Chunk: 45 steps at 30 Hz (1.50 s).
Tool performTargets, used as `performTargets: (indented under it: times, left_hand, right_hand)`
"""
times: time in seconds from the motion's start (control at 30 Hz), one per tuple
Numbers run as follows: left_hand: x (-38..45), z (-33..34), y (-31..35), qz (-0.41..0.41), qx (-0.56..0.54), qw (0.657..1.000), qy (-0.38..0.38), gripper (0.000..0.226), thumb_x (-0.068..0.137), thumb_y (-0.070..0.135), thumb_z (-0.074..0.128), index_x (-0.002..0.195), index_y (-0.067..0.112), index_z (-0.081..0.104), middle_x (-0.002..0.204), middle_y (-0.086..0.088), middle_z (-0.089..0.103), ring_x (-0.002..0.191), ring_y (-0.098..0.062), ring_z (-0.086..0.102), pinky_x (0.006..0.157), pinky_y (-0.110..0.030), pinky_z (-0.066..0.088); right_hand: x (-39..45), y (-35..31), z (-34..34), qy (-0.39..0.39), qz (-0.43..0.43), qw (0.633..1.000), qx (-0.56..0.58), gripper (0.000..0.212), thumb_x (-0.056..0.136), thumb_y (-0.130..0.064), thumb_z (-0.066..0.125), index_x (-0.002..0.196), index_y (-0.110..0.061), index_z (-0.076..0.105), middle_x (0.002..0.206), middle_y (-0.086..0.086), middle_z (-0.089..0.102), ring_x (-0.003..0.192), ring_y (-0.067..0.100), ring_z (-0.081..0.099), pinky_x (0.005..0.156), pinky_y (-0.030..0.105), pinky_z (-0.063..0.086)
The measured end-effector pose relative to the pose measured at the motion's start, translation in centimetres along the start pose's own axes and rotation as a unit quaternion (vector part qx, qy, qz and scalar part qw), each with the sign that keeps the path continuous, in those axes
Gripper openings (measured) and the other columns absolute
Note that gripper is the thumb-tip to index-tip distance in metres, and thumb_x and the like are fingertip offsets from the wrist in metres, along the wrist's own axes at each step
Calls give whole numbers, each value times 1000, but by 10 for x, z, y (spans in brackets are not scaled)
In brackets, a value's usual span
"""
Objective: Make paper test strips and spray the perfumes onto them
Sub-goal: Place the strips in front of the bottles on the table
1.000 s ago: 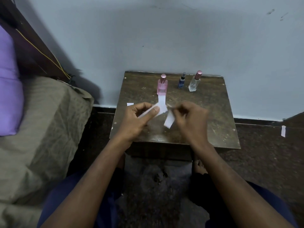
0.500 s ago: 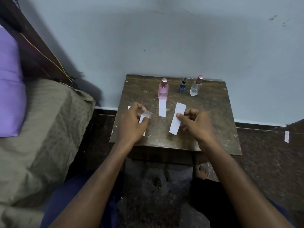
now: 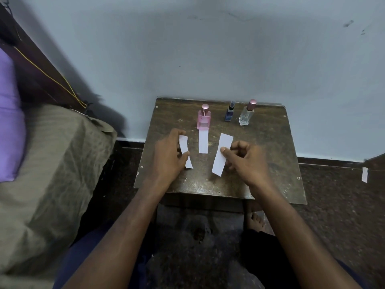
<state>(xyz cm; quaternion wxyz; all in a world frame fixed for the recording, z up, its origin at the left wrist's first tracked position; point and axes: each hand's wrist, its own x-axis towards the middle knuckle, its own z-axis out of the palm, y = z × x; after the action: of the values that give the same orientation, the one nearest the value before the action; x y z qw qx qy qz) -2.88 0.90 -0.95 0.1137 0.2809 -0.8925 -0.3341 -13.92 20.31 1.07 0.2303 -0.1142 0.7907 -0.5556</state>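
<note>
Tabletop (image 3: 260, 142): right strip (image 3: 221, 155) under right hand (image 3: 243, 161) thumb.

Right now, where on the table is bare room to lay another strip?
Bare wood lies right of the right hand, below the clear bottle, and along the table front edge. Crowded: three strips between the hands, under the pink bottle.

Dark wooden table (image 3: 260, 163) — three paper strips (image 3: 203, 141) flat on it, three perfume bottles (image 3: 204, 119) standing behind.
</note>
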Motion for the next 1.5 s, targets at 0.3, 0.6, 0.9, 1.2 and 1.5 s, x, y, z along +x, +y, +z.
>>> performTargets:
  times: [0.3,0.6,0.9,1.2,1.5]
  left_hand:
    - [-9,-2,-1,1,221,975,17,48,86,51,81,131,40,69,163,-11,35,151,-34,28,120,-54,33]
    - [-9,3,10,61,29,997,41,23,95,39,76,118,36,77,139,4,61,128,-12,52,106,-31,45]
    - [-28,34,56,62,-202,972,-101,44,95,25,79,136,34,65,100,11,78,87,-2,74,77,-19,60]
    - [-21,47,49,48,-153,984,-80,33,90,19,84,117,28,67,86,7,76,76,-3,72,67,-9,54]
    - [-9,64,47,122,-17,988,-90,29,92,20,79,121,22,77,82,11,72,68,-3,65,76,-25,59]
  right_hand:
    - [-3,0,-6,2,-20,999,-27,14,99,-17,73,86,-22,72,74,-2,76,56,0,66,57,20,52]
    - [2,8,-15,0,-5,999,-48,15,100,-20,72,85,-22,76,67,1,73,53,2,64,57,24,50]
    - [0,21,-34,20,1,1000,3,12,90,-20,84,95,-12,78,82,9,81,67,15,70,64,34,53]
    - [15,22,-25,48,-16,994,-99,12,87,-21,87,89,-21,75,73,0,79,65,11,76,62,26,58]
    - [34,32,-24,78,-63,964,-246,12,87,-21,86,91,-20,74,66,-11,69,64,-4,65,59,6,44]
